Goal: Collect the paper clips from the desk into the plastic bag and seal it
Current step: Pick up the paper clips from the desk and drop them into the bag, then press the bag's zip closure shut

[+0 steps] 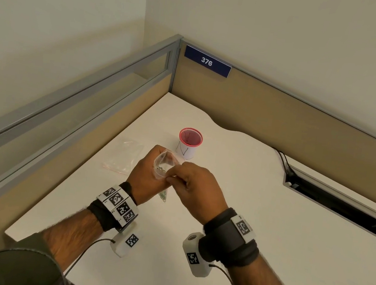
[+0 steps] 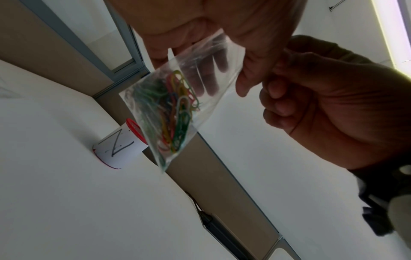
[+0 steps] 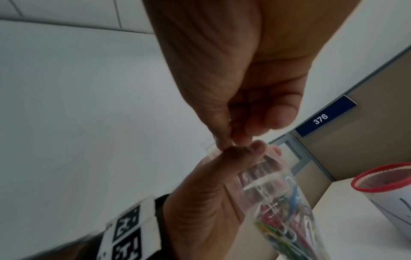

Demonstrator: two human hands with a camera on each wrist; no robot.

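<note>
Above the white desk [image 1: 231,221], both hands hold up a clear plastic bag [image 2: 213,58] of coloured paper clips [image 2: 173,112].
Left hand [image 1: 144,176] curls its fingers behind the bag, thumb in front; right hand [image 1: 200,187] pinches the top edge between thumb and fingertips. Behind them stands a red-rimmed cup [image 1: 190,142].

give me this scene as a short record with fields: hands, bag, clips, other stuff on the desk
left hand: holds the plastic bag up off the desk
right hand: pinches the bag's top edge
paper clips: coloured, bunched at the bag's bottom
bag mouth: looks open in head view
red-rimmed cup: stands behind the hands
spare bag: lies flat, left of the hands
</note>
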